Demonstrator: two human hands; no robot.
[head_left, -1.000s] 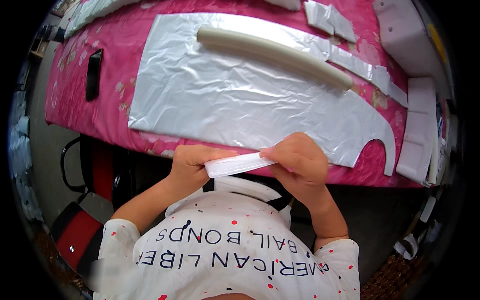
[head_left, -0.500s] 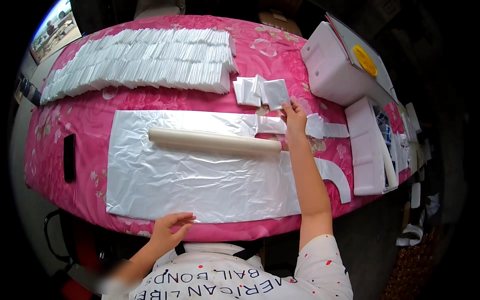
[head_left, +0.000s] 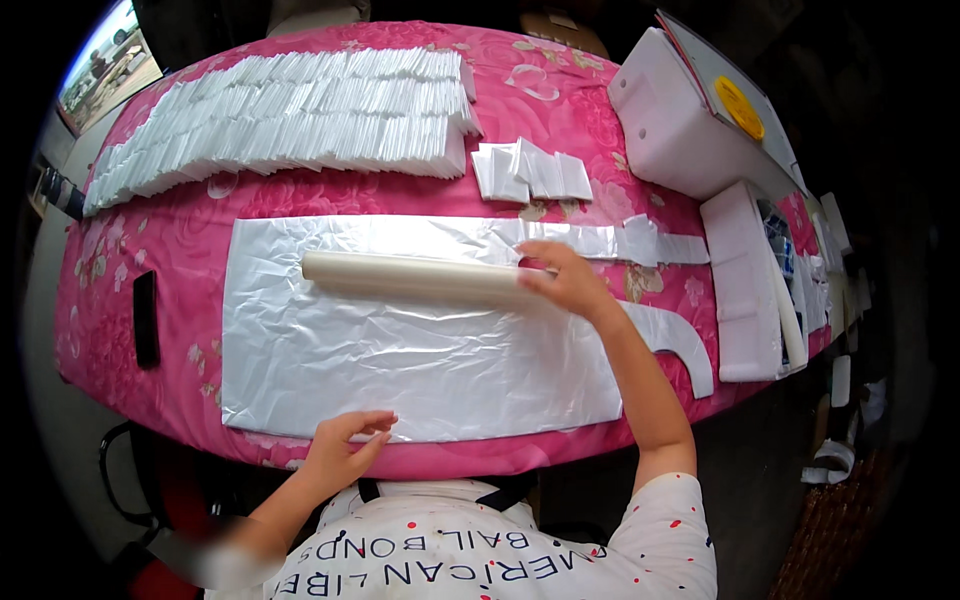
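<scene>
Note pink, floral-covered worktop. Find silvery-white, glossy plastic sheeting lying flat at its near side; judge as left to do. Count as apparently complete the long, dense ranks of white, flat plastic packets at far left. Observe pale beige, cylindrical roll lying across the sheeting. Record small group of white, square packets just right of the ranks, apparently finished but not joined to them. See right hand over the roll's right end, fingers straddling it; cannot confirm grip. See left hand at the sheeting's near edge, fingers loosely parted, holding nothing.
</scene>
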